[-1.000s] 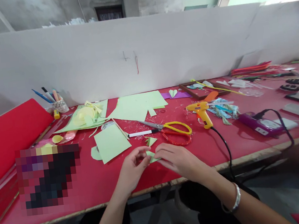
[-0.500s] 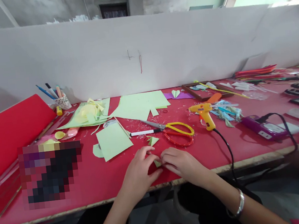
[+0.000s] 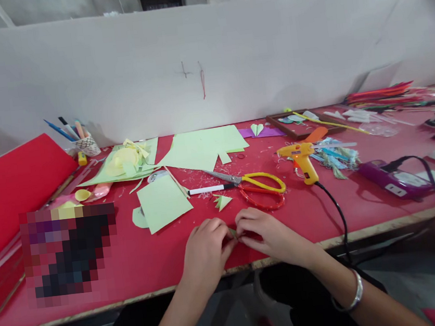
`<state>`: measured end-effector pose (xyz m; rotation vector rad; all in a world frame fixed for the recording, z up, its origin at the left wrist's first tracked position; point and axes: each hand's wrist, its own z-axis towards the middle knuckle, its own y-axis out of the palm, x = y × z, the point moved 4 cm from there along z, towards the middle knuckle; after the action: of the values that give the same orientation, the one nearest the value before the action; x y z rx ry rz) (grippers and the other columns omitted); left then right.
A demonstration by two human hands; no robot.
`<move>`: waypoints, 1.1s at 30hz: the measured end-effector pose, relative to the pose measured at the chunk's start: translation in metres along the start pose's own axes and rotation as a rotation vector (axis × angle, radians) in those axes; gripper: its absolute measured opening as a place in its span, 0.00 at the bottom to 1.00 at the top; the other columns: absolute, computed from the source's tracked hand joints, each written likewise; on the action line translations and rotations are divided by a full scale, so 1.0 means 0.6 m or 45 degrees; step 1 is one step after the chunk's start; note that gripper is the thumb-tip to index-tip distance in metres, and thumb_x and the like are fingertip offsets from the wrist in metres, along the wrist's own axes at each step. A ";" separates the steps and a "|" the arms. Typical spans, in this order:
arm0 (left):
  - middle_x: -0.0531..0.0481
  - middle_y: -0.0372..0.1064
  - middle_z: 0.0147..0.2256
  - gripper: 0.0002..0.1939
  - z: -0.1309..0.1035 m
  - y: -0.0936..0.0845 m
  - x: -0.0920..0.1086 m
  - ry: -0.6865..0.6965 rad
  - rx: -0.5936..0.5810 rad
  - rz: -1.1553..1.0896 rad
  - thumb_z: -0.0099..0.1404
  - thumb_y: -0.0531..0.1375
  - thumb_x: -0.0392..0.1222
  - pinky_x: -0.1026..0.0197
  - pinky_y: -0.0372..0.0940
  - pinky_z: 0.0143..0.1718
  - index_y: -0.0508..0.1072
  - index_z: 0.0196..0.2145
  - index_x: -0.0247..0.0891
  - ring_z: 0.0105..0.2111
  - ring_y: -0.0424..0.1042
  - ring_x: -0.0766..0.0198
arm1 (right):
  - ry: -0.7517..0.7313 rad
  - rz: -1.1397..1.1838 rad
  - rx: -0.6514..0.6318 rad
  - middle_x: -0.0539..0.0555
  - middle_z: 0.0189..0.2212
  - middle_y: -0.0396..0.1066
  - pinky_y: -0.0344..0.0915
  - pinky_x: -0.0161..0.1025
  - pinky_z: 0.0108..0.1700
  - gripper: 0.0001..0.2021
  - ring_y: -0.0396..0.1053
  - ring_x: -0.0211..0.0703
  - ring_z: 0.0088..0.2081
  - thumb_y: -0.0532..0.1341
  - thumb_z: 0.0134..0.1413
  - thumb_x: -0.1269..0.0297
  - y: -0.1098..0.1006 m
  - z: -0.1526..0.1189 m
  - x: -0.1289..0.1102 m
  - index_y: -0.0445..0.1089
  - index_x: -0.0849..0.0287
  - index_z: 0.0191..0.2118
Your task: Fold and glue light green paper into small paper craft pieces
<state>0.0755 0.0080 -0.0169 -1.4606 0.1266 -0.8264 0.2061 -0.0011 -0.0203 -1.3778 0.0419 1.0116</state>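
Near the front edge of the red table, my left hand (image 3: 208,248) and my right hand (image 3: 263,232) meet, fingers closed on a small piece of green paper (image 3: 233,232) between them. Most of that piece is hidden by my fingers. Just beyond them lies a small folded green paper (image 3: 222,201) with pointed tips. Scissors (image 3: 261,183) with yellow and red handles lie behind my right hand, partly open. A black and white marker (image 3: 209,189) is beside the blades. To the left is a light green square sheet (image 3: 164,202).
A yellow glue gun (image 3: 300,163) with a black cord lies to the right, near a purple power strip (image 3: 396,180). Large green sheets (image 3: 202,146) lie at the back. A pen cup (image 3: 88,144) and red board (image 3: 16,191) stand left.
The view has tilted down slightly. My left hand's fingers have closed in toward my right hand, and the small green piece is now more covered. The folded paper beyond is fully uncovered.
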 end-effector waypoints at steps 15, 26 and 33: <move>0.50 0.66 0.33 0.01 -0.001 0.000 0.001 0.037 -0.084 0.054 0.58 0.55 0.35 0.57 0.62 0.33 0.66 0.30 0.38 0.35 0.66 0.59 | 0.109 0.050 0.001 0.52 0.33 0.63 0.61 0.37 0.39 0.05 0.61 0.40 0.36 0.55 0.51 0.76 0.001 0.000 -0.002 0.63 0.59 0.31; 0.43 0.64 0.45 0.25 -0.002 0.015 -0.012 0.091 0.061 -0.041 0.59 0.54 0.38 0.52 0.62 0.44 0.52 0.53 0.39 0.45 0.63 0.56 | 0.113 0.123 0.028 0.53 0.33 0.64 0.62 0.38 0.41 0.03 0.62 0.40 0.37 0.56 0.51 0.74 -0.001 -0.001 0.002 0.63 0.59 0.30; 0.46 0.65 0.43 0.15 0.000 -0.007 -0.021 0.136 -0.024 0.115 0.60 0.54 0.36 0.54 0.63 0.41 0.62 0.46 0.39 0.43 0.64 0.57 | 0.152 0.254 0.126 0.52 0.32 0.66 0.65 0.35 0.37 0.06 0.65 0.37 0.34 0.55 0.50 0.75 -0.009 0.000 0.006 0.63 0.60 0.36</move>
<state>0.0645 0.0154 -0.0185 -1.4181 0.2791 -0.8312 0.2113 0.0019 -0.0182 -1.3606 0.3199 1.0758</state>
